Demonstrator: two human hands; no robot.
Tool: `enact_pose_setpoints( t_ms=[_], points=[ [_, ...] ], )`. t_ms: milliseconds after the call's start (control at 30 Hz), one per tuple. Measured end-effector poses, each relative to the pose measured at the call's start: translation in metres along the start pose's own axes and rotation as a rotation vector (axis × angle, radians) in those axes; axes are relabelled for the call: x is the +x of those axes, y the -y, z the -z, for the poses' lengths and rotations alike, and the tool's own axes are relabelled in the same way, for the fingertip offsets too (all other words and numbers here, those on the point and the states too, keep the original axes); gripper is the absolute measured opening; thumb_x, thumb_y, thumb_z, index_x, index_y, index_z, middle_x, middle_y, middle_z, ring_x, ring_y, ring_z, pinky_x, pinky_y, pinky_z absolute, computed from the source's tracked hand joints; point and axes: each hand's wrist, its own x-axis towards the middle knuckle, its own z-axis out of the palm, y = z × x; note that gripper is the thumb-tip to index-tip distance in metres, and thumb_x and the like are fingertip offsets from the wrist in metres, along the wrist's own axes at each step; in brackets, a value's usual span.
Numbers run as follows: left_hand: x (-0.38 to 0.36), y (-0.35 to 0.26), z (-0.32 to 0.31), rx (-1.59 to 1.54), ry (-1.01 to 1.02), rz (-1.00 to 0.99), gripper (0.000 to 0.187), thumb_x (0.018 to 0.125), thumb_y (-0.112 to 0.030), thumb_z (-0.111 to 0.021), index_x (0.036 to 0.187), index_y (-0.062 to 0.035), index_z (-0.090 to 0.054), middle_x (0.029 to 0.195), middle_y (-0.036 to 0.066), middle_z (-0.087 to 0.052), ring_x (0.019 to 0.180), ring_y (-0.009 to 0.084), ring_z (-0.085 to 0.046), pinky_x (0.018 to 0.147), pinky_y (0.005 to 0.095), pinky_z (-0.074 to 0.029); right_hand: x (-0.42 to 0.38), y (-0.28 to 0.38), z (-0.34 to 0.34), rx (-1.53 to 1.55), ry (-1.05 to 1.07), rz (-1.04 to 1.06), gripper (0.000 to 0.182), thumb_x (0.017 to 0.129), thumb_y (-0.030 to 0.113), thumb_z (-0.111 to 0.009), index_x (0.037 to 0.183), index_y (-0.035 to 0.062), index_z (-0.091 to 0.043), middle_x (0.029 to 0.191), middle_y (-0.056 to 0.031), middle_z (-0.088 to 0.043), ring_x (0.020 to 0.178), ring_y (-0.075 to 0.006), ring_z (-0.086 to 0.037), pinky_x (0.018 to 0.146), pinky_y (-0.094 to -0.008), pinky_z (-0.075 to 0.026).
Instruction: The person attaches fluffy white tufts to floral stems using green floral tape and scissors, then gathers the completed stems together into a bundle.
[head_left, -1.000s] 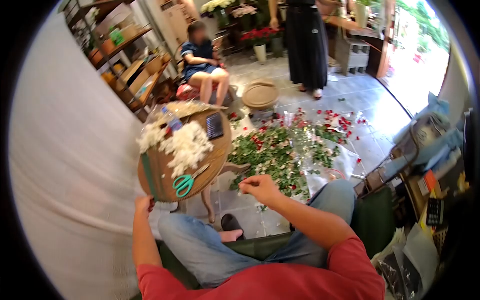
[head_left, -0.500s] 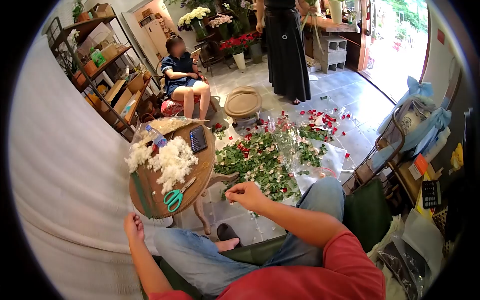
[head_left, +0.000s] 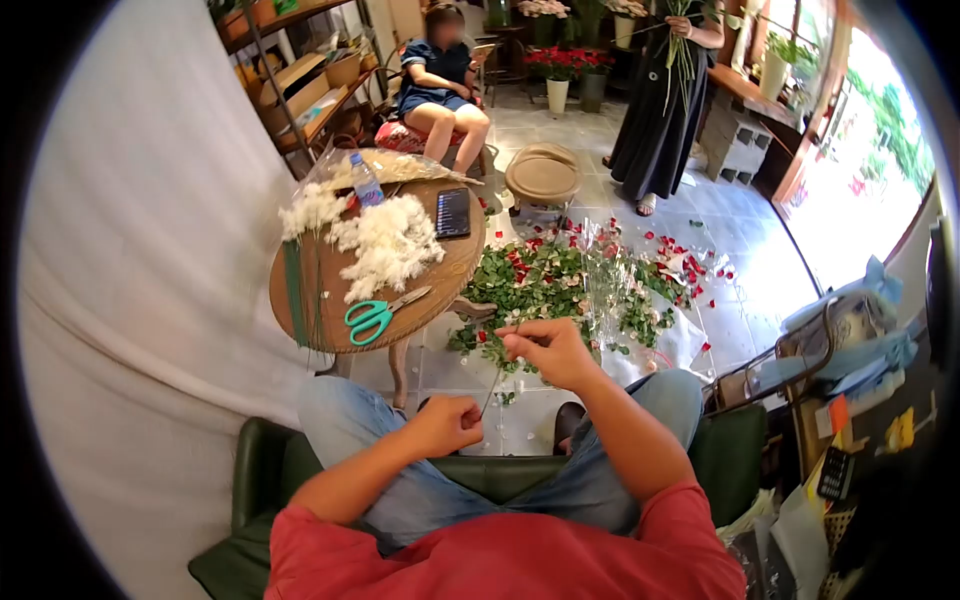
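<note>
A thin, dark, wire-like stem [head_left: 492, 388] runs between my two hands, above my lap. My left hand [head_left: 443, 426] is closed round its lower end. At the upper end, my right hand [head_left: 552, 352] pinches with thumb and forefinger. To the left stands a round wooden table [head_left: 440, 290]. On it lie teal-handled scissors [head_left: 370, 322], cream fluffy plumes [head_left: 392, 245], a dark phone [head_left: 453, 213] and a plastic bottle [head_left: 366, 181]. Thin green stems or wires [head_left: 313, 300] and a dark green strip [head_left: 294, 290] lie along the table's left side.
Cut leaves and petals [head_left: 540, 280] cover the floor ahead, beside clear wrapping [head_left: 604, 270]. Behind them is a tan stool [head_left: 542, 173]. One person [head_left: 437, 85] sits at the back; another [head_left: 655, 120] stands holding long stems. A metal rack [head_left: 780, 360] with blue ribbons stands right.
My left hand has moved right from beside the table to in front of me. My right hand has shifted right and up. The thin stem now shows between them. The view has turned left.
</note>
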Motion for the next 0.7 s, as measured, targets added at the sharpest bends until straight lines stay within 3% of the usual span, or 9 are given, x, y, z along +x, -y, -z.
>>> enact_pose_setpoints(
  t_ms=[133,200,233,300,367,500,633,700],
  points=[
    [0.034,0.031,-0.001,0.055,0.073,-0.092,0.015,0.076,-0.010,-0.071,0.082,-0.0035,-0.060,0.066,0.012,-0.061,0.057,0.0243,-0.063,0.056,0.0350,-0.050,0.007,0.008,0.013,-0.209,-0.041,-0.026,0.023,0.092,0.020,-0.070,0.083,-0.0017,-0.072,0.073,-0.0042,-0.066,0.067,-0.0073,-0.054,0.060,-0.0266,-0.043],
    [0.052,0.030,0.013,0.105,0.152,-0.104,0.019,0.081,-0.016,-0.072,0.094,-0.0035,-0.064,0.079,0.010,-0.062,0.071,0.0220,-0.063,0.068,0.0328,-0.052,0.011,0.002,0.009,-0.263,-0.024,-0.051,0.023,0.092,0.020,-0.070,0.084,-0.0017,-0.072,0.073,-0.0042,-0.066,0.067,-0.0075,-0.054,0.060,-0.0267,-0.043],
    [0.059,0.029,0.014,0.092,0.141,-0.104,0.019,0.081,-0.016,-0.072,0.094,-0.0035,-0.064,0.079,0.010,-0.062,0.071,0.0220,-0.063,0.068,0.0328,-0.052,0.012,-0.003,0.007,-0.304,-0.020,-0.071,0.023,0.092,0.020,-0.071,0.084,-0.0017,-0.072,0.074,-0.0041,-0.067,0.068,-0.0077,-0.055,0.060,-0.0267,-0.043],
    [0.076,0.025,0.017,-0.405,-0.281,-0.151,0.029,0.089,-0.022,-0.071,0.109,-0.0020,-0.064,0.094,0.009,-0.061,0.085,0.0202,-0.062,0.079,0.0315,-0.051,0.014,-0.011,-0.007,-0.305,-0.015,-0.073,0.023,0.092,0.020,-0.070,0.085,-0.0010,-0.073,0.073,-0.0056,-0.068,0.066,-0.0086,-0.056,0.060,-0.0277,-0.045],
    [0.082,0.026,0.027,-0.514,-0.313,-0.179,0.029,0.095,-0.022,-0.067,0.114,0.0001,-0.065,0.103,0.008,-0.061,0.092,0.0170,-0.060,0.084,0.0294,-0.049,0.017,-0.015,-0.020,-0.456,0.089,-0.215,0.020,0.091,0.019,-0.071,0.087,-0.0006,-0.074,0.072,-0.0073,-0.069,0.065,-0.0099,-0.058,0.061,-0.0286,-0.046],
    [0.074,0.051,0.023,-0.652,-0.363,-0.099,0.020,0.100,-0.014,-0.059,0.109,0.0023,-0.065,0.095,0.005,-0.063,0.087,0.0105,-0.059,0.077,0.0253,-0.049,0.027,-0.042,-0.046,-0.436,0.201,-0.184,0.016,0.088,0.016,-0.072,0.091,0.0007,-0.075,0.073,-0.0083,-0.070,0.066,-0.0103,-0.061,0.062,-0.0286,-0.048],
    [0.059,0.054,0.043,-0.683,-0.620,-0.009,0.019,0.099,-0.013,-0.059,0.107,0.0029,-0.065,0.089,0.003,-0.064,0.080,0.0073,-0.057,0.072,0.0244,-0.048,0.082,-0.011,-0.040,-0.470,0.249,-0.251,0.016,0.085,0.016,-0.074,0.093,0.0016,-0.076,0.076,-0.0100,-0.072,0.066,-0.0124,-0.062,0.062,-0.0310,-0.050],
    [0.056,0.055,0.050,-0.730,-0.740,0.005,0.018,0.099,-0.012,-0.059,0.106,0.0029,-0.065,0.088,0.002,-0.064,0.079,0.0064,-0.056,0.071,0.0239,-0.047,0.134,-0.019,-0.027,-0.577,0.029,-0.103,0.017,0.083,0.017,-0.073,0.091,0.0029,-0.077,0.074,-0.0109,-0.071,0.066,-0.0137,-0.063,0.063,-0.0309,-0.051]
  ],
)
